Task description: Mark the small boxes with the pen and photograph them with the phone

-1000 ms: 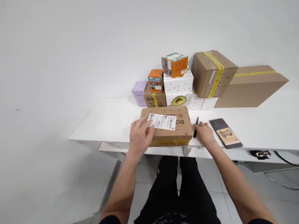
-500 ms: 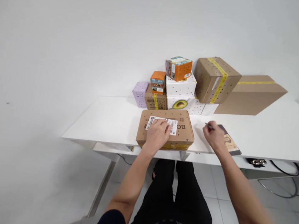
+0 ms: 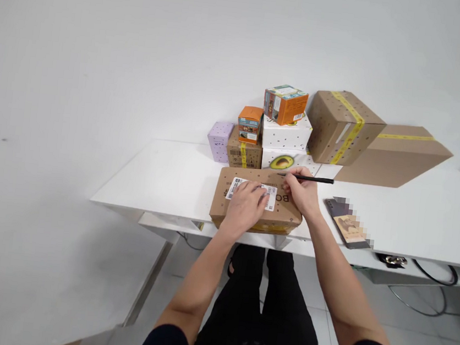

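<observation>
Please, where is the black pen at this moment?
In the head view, the black pen is in the right hand, over the far right part of the labelled cardboard box, above and left of the phone in the picture.

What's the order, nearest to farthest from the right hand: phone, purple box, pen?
1. Pen: held in the right hand.
2. Phone: lying just to that hand's right.
3. Purple box: farther off, to its left.
</observation>
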Demonstrator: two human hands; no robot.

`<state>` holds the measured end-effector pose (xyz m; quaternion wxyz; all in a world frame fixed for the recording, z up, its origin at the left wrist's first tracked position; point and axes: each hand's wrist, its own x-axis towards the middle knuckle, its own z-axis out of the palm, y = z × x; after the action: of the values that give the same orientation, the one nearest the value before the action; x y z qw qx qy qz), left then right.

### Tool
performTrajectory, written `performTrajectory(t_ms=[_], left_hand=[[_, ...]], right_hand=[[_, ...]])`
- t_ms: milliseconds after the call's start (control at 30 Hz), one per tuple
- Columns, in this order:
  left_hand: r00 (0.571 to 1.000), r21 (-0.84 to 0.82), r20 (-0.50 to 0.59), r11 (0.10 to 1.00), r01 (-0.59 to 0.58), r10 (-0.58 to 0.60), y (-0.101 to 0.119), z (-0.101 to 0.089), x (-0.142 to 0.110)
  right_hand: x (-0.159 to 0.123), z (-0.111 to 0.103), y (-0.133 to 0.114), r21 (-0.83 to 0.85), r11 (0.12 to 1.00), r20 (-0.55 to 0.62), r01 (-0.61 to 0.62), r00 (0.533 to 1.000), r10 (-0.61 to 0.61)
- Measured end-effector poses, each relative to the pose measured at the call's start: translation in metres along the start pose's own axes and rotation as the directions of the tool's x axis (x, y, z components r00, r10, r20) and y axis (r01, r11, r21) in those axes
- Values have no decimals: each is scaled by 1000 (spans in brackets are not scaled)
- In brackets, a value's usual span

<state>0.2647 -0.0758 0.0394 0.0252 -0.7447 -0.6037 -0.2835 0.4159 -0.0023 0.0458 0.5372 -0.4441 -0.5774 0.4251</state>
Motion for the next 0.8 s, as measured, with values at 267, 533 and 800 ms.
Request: performTrajectory(t_ms=[267,533,800], left_hand=[[1000,-18,-23,1000,9,-9,0,0,0],[1000,-16,-22,1000,14,-14,1,0,0],[1000,-18,-28,1000,7,-7,0,1,0]], right_hand=[[-6,-1,0,-179,983,-18,30,999,-33],[-5,0,0,-262,963,14,63,998,-61],[-5,1,-2,-298,952,33,78,997,-72]])
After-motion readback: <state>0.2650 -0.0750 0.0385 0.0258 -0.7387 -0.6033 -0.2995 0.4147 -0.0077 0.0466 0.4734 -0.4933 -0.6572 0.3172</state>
